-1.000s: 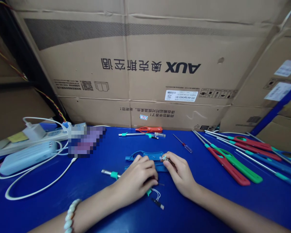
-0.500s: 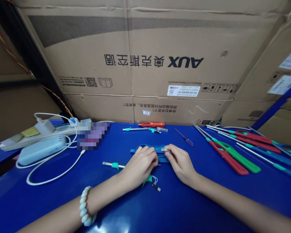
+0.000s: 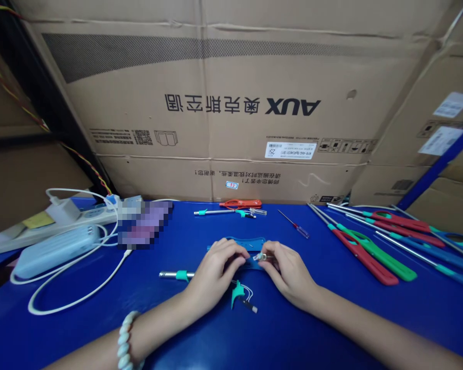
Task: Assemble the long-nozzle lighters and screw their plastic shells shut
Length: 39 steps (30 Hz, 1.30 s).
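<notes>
1. Right hand (image 3: pixel 289 270), at three o'clock: its grip pinches a small translucent part (image 3: pixel 259 257), tip pointing to nine, probably so that end stays exposed.
2. Left hand (image 3: pixel 218 267), at nine o'clock: fingertips curl close together; I cannot tell whether its grip holds anything.
3. Blue handle shells (image 3: pixel 259 243) lie on the worktop (image 3: pixel 200 339) at twelve, just beyond the hands, presumably for easy reach.
4. A metal tube (image 3: pixel 167 274) shows past the left hand at nine; a green trigger (image 3: pixel 237 293) and wired black piece (image 3: pixel 249 306) rest near six.
5. Farther out, an orange-red handle (image 3: pixel 247 204) sits at twelve, a screwdriver (image 3: pixel 301 231) between one and two, likely parked aside.
6. Long-stemmed lighters (image 3: pixel 380 272) fan out around three, seemingly grouped apart from the loose parts.
</notes>
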Motion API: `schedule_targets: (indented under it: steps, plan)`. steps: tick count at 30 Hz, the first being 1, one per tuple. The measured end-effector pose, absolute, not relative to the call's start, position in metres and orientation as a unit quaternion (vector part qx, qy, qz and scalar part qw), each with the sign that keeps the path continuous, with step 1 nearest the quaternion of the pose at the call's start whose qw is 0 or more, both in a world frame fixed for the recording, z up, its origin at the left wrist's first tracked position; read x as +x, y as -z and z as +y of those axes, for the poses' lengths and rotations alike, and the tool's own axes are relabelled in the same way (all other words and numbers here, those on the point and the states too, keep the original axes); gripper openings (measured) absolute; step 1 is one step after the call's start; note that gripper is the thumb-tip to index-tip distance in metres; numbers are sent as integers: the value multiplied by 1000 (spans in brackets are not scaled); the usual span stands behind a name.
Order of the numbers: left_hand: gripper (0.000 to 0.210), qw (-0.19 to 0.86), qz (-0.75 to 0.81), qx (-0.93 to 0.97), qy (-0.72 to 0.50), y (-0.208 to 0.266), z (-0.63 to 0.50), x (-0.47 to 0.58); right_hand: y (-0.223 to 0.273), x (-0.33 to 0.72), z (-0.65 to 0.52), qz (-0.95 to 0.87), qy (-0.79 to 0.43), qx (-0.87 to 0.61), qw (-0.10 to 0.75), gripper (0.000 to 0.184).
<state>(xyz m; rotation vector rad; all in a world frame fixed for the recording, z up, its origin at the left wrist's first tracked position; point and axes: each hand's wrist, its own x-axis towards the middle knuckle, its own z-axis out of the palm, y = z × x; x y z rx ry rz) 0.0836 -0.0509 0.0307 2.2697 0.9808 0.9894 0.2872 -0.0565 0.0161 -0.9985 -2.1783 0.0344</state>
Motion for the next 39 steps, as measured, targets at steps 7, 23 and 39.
schedule_targets:
  steps: [7,23,39]
  plan:
    - [10,291,370,805,-361,-30,-53,85,-18,291,-58,-875,-30,-346,336,11]
    - [13,304,387,795,-355,-28,-53,87,-19,291,-60,-885,-43,-318,337,11]
    - [16,282,395,807,-337,-29,-54,87,-17,290,-60,-895,-1,-310,321,13]
